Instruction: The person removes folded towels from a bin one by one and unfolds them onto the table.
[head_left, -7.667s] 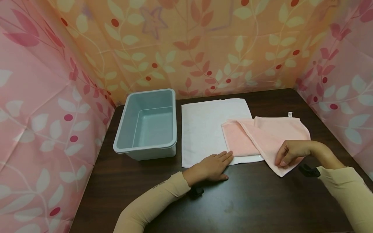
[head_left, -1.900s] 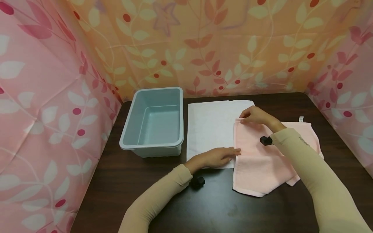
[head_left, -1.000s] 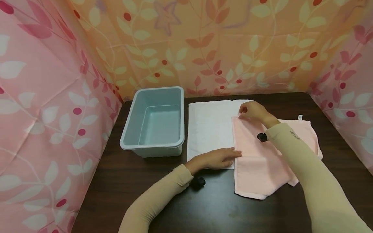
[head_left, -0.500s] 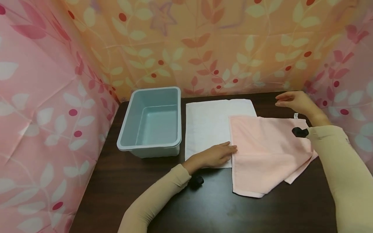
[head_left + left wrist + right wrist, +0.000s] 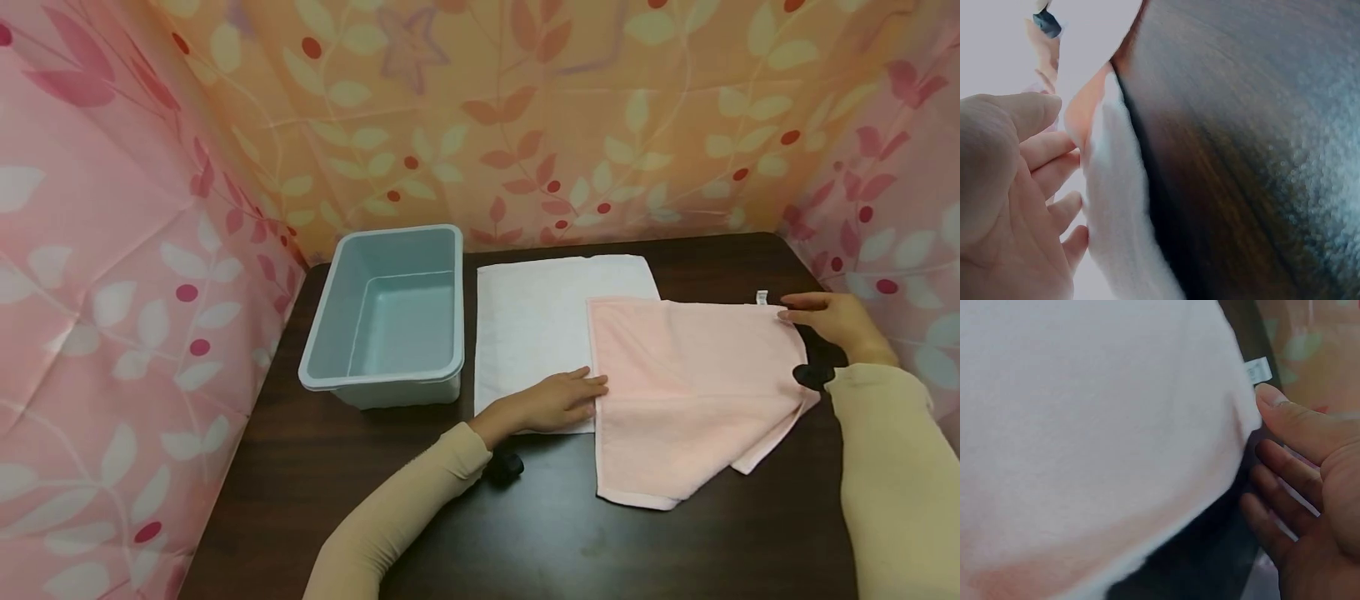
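Observation:
A pink towel (image 5: 697,367) lies partly over a white towel (image 5: 555,300), with a folded-under corner at its lower right. My left hand (image 5: 543,402) lies across the white towel, its extended fingertips on the pink towel's left edge. At the pink towel's far right corner is my right hand (image 5: 836,323), loosely spread. In the right wrist view, the thumb (image 5: 1271,395) meets the towel's edge near a small white label (image 5: 1259,370), and the other fingers (image 5: 1285,506) stay beside the edge. The left wrist view shows the left hand (image 5: 1016,187) beside pale cloth.
A grey-blue plastic basin (image 5: 390,317) stands left of the towels. Everything sits on a dark wooden table (image 5: 480,533). Floral curtains (image 5: 525,125) hang behind and at both sides.
Earlier the pink towel lay partly folded; its left part has since been spread out toward me. My right hand let go of its far left corner and moved right. My left hand stayed.

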{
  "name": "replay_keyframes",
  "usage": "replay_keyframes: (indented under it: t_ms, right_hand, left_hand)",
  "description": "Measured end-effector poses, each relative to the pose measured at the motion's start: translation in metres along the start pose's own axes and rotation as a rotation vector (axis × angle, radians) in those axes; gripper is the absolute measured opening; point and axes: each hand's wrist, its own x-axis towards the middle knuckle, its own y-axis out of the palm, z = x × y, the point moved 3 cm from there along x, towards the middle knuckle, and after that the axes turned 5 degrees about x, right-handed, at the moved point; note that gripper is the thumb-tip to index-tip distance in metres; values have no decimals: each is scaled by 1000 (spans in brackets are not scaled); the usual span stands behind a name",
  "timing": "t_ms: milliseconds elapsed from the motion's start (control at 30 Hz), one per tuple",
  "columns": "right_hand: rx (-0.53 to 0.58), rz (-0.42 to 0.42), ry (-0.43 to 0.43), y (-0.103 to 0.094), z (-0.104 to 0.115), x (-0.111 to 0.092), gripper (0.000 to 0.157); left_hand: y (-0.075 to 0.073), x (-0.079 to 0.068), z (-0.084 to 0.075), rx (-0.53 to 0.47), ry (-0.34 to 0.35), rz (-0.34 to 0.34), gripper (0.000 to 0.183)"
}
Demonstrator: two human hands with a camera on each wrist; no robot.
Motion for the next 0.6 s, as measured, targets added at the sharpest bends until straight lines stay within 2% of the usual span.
replay_keyframes:
  t_ms: [233, 367, 467, 600]
  right_hand:
    - [-45, -62, -32, 1, 0, 7, 66]
    - [-62, -101, -49, -1, 6, 13, 54]
    - [-54, -158, -78, -5, 12, 14, 46]
    - [-10, -213, -100, -10, 21, 15, 44]
  left_hand:
    - [-1, 0, 0, 3, -5, 5, 49]
    - [-2, 0, -1, -10, -3, 9, 50]
    - [-2, 1, -2, -16, -2, 15, 50]
    - [-1, 1, -2, -10, -7, 11, 51]
